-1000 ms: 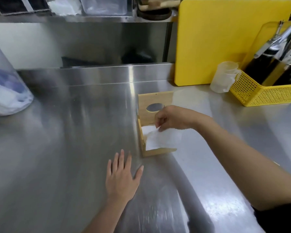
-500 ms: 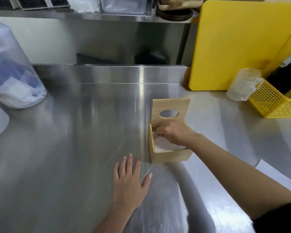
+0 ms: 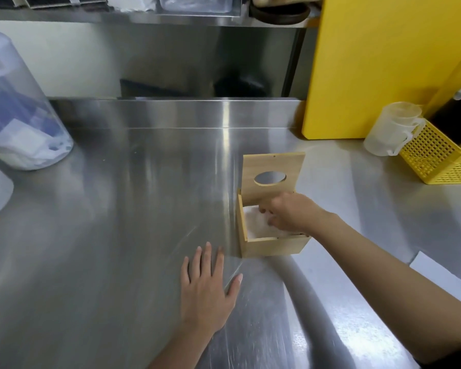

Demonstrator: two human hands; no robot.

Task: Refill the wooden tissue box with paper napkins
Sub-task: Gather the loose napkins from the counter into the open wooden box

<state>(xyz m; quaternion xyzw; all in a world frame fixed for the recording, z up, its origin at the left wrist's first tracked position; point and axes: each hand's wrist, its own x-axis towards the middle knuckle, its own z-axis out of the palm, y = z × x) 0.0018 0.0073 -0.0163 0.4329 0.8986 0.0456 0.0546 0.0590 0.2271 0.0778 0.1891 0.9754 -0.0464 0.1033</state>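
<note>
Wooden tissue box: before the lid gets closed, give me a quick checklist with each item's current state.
1. Lid swung open, upright behind the wooden tissue box: ok.
2. Napkins lie inside the box: ok.
3. Right hand clear of the box: not ok, fingers are inside, on the napkins.
4. Left hand steadying the box: not ok, flat on the steel counter, apart from it.
5. Box filled enough: cannot tell.
6. Napkin end fed through the lid hole: not ok.

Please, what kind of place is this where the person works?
Probably a commercial or restaurant kitchen. The worktop is stainless steel with a steel shelf above it, a large yellow cutting board leans at the back, and a yellow perforated basket holds utensils.
</note>
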